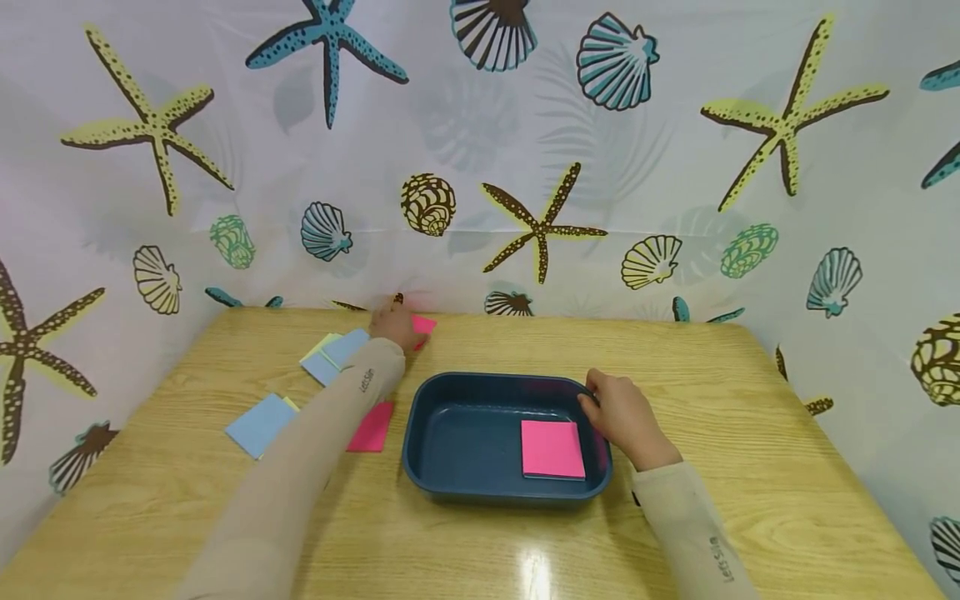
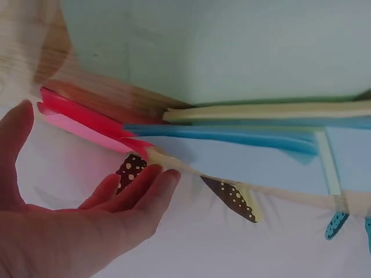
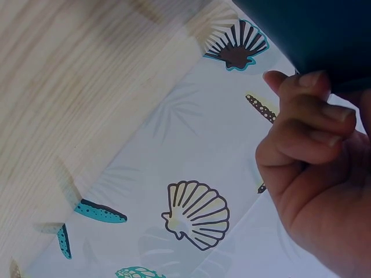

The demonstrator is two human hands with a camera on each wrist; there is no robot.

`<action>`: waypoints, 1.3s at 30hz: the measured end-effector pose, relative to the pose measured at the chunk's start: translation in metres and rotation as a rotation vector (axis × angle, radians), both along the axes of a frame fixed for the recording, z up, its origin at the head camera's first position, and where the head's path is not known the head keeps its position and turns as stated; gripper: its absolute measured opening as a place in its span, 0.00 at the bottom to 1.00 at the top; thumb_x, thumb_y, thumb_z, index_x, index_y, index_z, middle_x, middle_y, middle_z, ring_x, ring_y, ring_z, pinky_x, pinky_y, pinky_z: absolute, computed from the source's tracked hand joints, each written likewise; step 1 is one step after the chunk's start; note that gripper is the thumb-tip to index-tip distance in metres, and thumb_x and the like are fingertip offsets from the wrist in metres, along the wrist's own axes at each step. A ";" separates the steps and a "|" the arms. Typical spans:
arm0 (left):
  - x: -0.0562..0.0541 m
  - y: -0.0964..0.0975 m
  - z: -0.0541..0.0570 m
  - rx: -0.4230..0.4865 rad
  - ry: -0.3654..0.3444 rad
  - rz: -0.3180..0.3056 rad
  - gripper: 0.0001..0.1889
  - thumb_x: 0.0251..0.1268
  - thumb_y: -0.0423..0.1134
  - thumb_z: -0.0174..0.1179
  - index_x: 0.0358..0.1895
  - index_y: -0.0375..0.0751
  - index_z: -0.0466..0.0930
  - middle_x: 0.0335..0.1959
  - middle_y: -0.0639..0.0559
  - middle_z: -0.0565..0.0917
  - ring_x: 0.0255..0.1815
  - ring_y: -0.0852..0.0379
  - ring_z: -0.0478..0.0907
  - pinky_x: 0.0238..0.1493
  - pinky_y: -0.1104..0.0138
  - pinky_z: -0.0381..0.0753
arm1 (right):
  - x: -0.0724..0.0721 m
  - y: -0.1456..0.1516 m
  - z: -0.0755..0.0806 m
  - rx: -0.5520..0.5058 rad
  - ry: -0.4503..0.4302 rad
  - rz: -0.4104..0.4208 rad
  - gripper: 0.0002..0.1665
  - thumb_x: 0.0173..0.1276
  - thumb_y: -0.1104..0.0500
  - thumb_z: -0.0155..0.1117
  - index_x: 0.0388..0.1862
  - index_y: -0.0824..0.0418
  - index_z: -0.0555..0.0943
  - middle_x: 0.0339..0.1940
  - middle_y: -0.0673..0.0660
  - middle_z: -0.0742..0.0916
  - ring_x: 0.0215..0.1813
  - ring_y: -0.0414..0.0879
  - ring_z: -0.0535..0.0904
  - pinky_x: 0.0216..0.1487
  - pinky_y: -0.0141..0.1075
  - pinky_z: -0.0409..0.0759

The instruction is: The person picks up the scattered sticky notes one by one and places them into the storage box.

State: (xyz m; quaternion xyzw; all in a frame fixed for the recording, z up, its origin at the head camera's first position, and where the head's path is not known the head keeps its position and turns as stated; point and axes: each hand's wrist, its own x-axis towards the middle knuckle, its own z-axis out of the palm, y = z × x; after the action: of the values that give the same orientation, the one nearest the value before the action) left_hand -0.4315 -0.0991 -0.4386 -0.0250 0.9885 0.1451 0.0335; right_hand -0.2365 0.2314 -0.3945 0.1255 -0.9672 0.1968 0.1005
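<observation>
A dark blue plastic bin (image 1: 480, 497) stands on the table, with a pink sticky-note pad (image 1: 552, 448) lying in its right half. My right hand (image 1: 624, 417) grips the bin's back right corner, thumb and fingers over the rim; the right wrist view shows its curled fingers (image 3: 313, 130) against the bin wall (image 3: 313, 35). At the table's back edge, my left hand (image 1: 396, 323) reaches to another pink pad (image 1: 423, 325). In the left wrist view, thumb and fingers are spread around this pink pad (image 2: 87, 121), fingertips right at its ends.
Blue and pale yellow pads (image 1: 333, 354) lie beside the left forearm toward the back. A blue pad (image 1: 261, 423) with yellow beside it is nearer the front left. One pink pad (image 1: 371, 429) sits left of the bin, partly behind the sleeve. A patterned curtain (image 1: 480, 167) borders the table.
</observation>
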 end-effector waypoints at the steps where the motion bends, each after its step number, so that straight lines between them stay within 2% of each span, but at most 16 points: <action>1: 0.008 0.002 0.009 0.007 -0.050 0.016 0.45 0.58 0.57 0.64 0.65 0.23 0.57 0.58 0.27 0.71 0.60 0.32 0.68 0.60 0.46 0.67 | 0.000 0.000 0.000 0.002 -0.003 -0.003 0.08 0.63 0.65 0.65 0.29 0.65 0.74 0.17 0.54 0.75 0.21 0.46 0.69 0.23 0.38 0.68; 4: 0.018 0.002 0.015 0.030 -0.075 0.030 0.45 0.58 0.55 0.65 0.65 0.24 0.55 0.58 0.26 0.71 0.59 0.32 0.68 0.60 0.47 0.66 | 0.000 0.000 0.000 0.003 -0.008 -0.007 0.08 0.63 0.65 0.65 0.29 0.64 0.73 0.17 0.54 0.75 0.21 0.46 0.70 0.23 0.38 0.68; 7: 0.023 0.000 0.017 0.020 -0.076 0.016 0.42 0.59 0.53 0.64 0.64 0.24 0.57 0.57 0.27 0.72 0.58 0.33 0.68 0.59 0.48 0.67 | 0.000 0.000 0.000 0.002 -0.006 -0.003 0.08 0.63 0.65 0.65 0.28 0.64 0.73 0.17 0.54 0.75 0.21 0.46 0.70 0.23 0.38 0.68; 13: 0.021 -0.009 0.017 -0.028 -0.121 -0.036 0.41 0.53 0.53 0.66 0.62 0.24 0.64 0.57 0.28 0.70 0.57 0.34 0.68 0.55 0.50 0.70 | 0.001 -0.002 -0.001 -0.001 -0.016 -0.003 0.08 0.64 0.65 0.64 0.28 0.64 0.73 0.17 0.54 0.75 0.21 0.45 0.69 0.23 0.37 0.68; 17: 0.018 -0.016 0.013 -0.010 -0.125 -0.075 0.43 0.49 0.53 0.67 0.63 0.25 0.64 0.58 0.27 0.67 0.57 0.34 0.67 0.55 0.49 0.71 | 0.002 -0.002 -0.001 -0.004 -0.018 0.001 0.08 0.64 0.65 0.64 0.29 0.64 0.73 0.17 0.54 0.75 0.21 0.45 0.70 0.23 0.37 0.68; 20: 0.015 -0.019 0.011 0.014 -0.129 -0.086 0.47 0.46 0.53 0.69 0.65 0.24 0.61 0.59 0.26 0.65 0.58 0.33 0.65 0.55 0.48 0.71 | 0.001 -0.002 -0.001 -0.004 -0.002 0.005 0.08 0.64 0.65 0.64 0.28 0.64 0.74 0.17 0.54 0.75 0.21 0.45 0.69 0.22 0.37 0.67; 27: 0.010 -0.019 0.012 -0.061 -0.140 -0.085 0.44 0.43 0.58 0.71 0.60 0.31 0.68 0.58 0.29 0.69 0.58 0.34 0.65 0.56 0.47 0.68 | 0.000 0.000 -0.001 -0.010 0.020 0.016 0.09 0.63 0.66 0.64 0.28 0.64 0.73 0.16 0.54 0.74 0.19 0.45 0.68 0.21 0.36 0.66; 31: 0.009 -0.019 0.010 -0.063 -0.146 -0.105 0.48 0.43 0.57 0.71 0.65 0.30 0.64 0.63 0.25 0.63 0.64 0.32 0.60 0.59 0.44 0.65 | 0.001 -0.001 0.000 -0.008 0.017 0.019 0.09 0.63 0.66 0.64 0.28 0.65 0.73 0.16 0.54 0.74 0.19 0.45 0.69 0.21 0.36 0.66; 34: 0.009 -0.019 0.009 -0.026 -0.137 -0.139 0.51 0.43 0.53 0.72 0.68 0.29 0.58 0.65 0.24 0.57 0.65 0.32 0.57 0.59 0.45 0.68 | 0.001 -0.001 0.000 -0.005 0.015 0.020 0.08 0.63 0.66 0.64 0.28 0.65 0.73 0.16 0.54 0.75 0.20 0.45 0.69 0.21 0.37 0.67; 39: 0.012 -0.018 0.010 -0.017 -0.118 -0.196 0.46 0.43 0.50 0.71 0.64 0.27 0.62 0.61 0.26 0.59 0.64 0.34 0.55 0.55 0.49 0.72 | 0.002 -0.002 0.000 -0.006 0.008 0.012 0.08 0.64 0.65 0.64 0.29 0.65 0.74 0.16 0.54 0.74 0.20 0.45 0.69 0.21 0.36 0.66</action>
State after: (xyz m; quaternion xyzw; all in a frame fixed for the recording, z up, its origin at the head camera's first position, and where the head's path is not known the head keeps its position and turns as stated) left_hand -0.4197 -0.1169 -0.4288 0.0628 0.9837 0.1312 0.1053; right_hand -0.2348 0.2294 -0.3942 0.1317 -0.9654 0.1999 0.1035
